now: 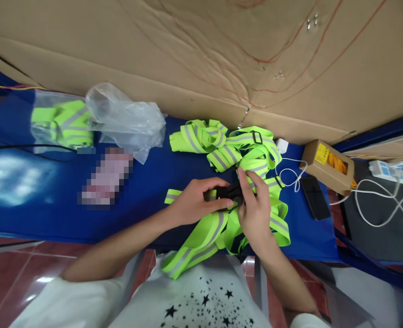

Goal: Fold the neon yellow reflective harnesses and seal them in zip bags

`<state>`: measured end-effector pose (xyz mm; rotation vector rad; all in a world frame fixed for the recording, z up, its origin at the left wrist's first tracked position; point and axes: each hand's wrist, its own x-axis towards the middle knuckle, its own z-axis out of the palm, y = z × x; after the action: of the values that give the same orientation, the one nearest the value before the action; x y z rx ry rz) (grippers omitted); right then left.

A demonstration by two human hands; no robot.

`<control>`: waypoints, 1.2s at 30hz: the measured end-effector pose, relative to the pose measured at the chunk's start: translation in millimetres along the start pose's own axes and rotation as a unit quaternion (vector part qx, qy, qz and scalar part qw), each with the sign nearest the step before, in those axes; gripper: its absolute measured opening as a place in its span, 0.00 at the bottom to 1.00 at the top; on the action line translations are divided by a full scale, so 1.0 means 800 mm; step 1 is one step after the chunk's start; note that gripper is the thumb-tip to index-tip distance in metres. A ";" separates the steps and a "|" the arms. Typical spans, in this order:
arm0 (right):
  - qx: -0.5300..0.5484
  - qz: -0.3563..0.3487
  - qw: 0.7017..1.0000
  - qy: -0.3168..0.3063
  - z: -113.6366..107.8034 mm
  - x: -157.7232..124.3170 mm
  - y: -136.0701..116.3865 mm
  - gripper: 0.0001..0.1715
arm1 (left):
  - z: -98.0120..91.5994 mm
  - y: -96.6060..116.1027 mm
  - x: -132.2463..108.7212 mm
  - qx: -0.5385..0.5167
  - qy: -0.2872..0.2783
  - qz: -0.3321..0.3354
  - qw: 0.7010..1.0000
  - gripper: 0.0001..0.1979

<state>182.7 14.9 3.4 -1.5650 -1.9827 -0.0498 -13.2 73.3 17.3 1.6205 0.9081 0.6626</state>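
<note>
Reflective strap point(210, 230), yellow-green with a grey stripe, is just on the near side of the black fitting point(234, 191), and from this fitting I will tell all places. Behind the fitting and to its right, more yellow-green webbing point(199, 139) is heaped on the blue table point(147, 200), and its loops crowd closely round the fitting. Farther right of the fitting I see a white charger point(282, 146), a white cable point(306, 165) and a black phone point(314, 198). Well to the left of it, one object point(105, 180) is covered by blurred squares, so I cannot tell what it is.

Far left of the fitting, a clear bag point(42, 98) contains folded webbing; nearer on this side is a crumpled bag point(126, 118). Far right of the fitting, an open cardboard box point(322, 175) contains something yellow-orange.

The strap has its long axis slanting from the fitting toward the near left, and its lower fold points to the person's white shirt point(194, 291). The left hand point(199, 200) is clamped on the fitting from its left, and the right hand point(256, 214) pinches it from its right, with fingertips partly hidden
</note>
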 end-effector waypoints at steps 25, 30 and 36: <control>0.256 0.016 0.936 -0.241 -0.060 0.015 0.013 0.56 | -0.039 -0.008 0.000 -0.070 -0.097 -0.013 0.993 0.14; 0.337 -0.023 0.885 -0.320 -0.072 0.031 0.020 0.40 | -0.035 0.019 0.002 -0.195 -0.104 0.021 0.975 0.23; 0.471 0.093 0.852 -0.208 -0.058 0.063 0.010 0.10 | -0.028 0.042 0.024 -0.279 -0.032 0.076 0.957 0.35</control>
<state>204.2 43.3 62.5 -1.1081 -1.6682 1.2418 -13.3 98.6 54.7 1.1969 0.4867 0.8760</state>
